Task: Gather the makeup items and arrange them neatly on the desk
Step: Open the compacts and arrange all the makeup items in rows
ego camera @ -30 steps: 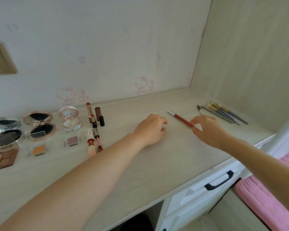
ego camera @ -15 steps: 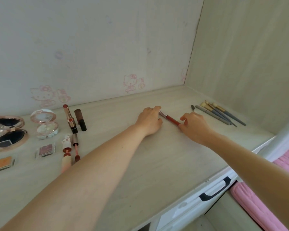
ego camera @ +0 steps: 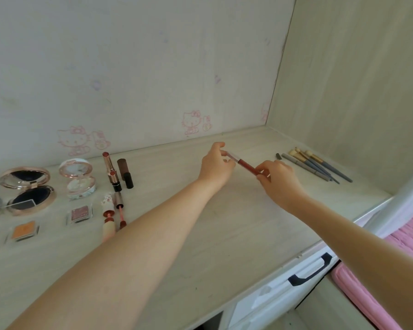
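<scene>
This is a home bedroom corner fitted as a dressing nook. A pale wood-grain desk sits boxed in by matching light panels, and the back panel carries pink cartoon-cat stickers. Open round rose-gold compacts, upright lipsticks and a row of slim grey-handled makeup brushes lie on the desk. A white drawer with a black handle sits beneath, beside a pink quilted bed cover.
</scene>
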`<state>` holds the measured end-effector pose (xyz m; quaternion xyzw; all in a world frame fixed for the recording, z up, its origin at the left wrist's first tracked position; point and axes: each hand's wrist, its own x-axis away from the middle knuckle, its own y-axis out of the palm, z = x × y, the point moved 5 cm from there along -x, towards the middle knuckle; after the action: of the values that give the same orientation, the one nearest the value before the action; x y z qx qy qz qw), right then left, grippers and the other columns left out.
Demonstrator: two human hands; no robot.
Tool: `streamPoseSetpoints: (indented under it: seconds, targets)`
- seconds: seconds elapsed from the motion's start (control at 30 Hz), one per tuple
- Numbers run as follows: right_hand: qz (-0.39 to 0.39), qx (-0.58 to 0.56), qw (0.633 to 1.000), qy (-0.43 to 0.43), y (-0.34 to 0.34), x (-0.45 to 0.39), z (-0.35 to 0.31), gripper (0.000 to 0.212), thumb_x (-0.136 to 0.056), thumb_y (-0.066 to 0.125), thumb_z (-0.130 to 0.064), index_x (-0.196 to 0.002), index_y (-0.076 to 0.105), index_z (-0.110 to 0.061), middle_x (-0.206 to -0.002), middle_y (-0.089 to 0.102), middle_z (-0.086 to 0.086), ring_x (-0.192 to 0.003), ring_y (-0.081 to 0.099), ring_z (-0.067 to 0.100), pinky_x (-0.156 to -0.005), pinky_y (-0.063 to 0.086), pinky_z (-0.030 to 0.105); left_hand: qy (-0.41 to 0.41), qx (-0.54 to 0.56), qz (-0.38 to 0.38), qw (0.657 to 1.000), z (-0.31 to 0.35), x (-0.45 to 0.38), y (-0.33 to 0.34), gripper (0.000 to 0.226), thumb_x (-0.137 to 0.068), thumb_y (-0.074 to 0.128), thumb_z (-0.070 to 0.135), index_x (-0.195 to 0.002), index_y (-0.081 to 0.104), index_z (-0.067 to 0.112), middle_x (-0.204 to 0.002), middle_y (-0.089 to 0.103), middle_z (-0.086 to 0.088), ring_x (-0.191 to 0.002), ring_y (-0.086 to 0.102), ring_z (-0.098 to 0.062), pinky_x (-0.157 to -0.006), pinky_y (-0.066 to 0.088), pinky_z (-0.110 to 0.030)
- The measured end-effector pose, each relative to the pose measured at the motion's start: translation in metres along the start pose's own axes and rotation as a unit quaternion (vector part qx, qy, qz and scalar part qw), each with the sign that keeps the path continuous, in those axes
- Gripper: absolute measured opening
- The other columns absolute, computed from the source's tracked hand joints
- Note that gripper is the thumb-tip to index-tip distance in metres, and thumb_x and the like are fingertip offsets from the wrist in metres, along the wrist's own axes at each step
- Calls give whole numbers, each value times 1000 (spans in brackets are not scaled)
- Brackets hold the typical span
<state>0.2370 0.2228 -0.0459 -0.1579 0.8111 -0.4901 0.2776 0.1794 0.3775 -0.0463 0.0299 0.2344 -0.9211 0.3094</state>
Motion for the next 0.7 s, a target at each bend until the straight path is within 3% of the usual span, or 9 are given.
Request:
streamPoseSetpoints:
  seconds: [0.17, 0.33, 0.5, 0.7]
  targets:
    - [24, -88, 996, 3, -14, 17, -31, 20, -94, 56, -15, -112, 64, -15, -102, 59, 4, -83, 59, 17, -68, 39, 19, -88, 204, 73, 972, 10, 20, -38, 41, -80, 65, -1, -120, 54, 5, -109, 64, -12, -95, 68, -30, -90, 54, -41]
    - [48, -190, 981, 7, -23, 43, -65, 16, -92, 58, -12, -104, 65, -20, -91, 66, -4, -72, 64, 2, -48, 41, 4, -59, 268, 111, 955, 19, 55, -87, 29, -77, 67, -5, -104, 61, 4, -100, 64, -15, -76, 70, -25, -75, 60, -32]
    - [38, -267, 963, -15, -25, 69, -108, 14, -90, 62, -13, -94, 65, -25, -85, 68, -9, -71, 66, 2, -51, 43, 5, -81, 331, 101, 935, 8, 85, -130, 30, -80, 67, -3, -108, 61, 4, -98, 68, -17, -79, 70, -21, -74, 59, -29]
    - [11, -319, 947, -48, -12, 102, -160, 18, -87, 65, -18, -85, 63, -36, -79, 66, -19, -76, 63, 0, -62, 45, 12, -62, 326, 181, 926, -6, 128, -178, 32, -77, 70, 2, -106, 57, 7, -84, 73, -8, -75, 71, -15, -73, 58, -24]
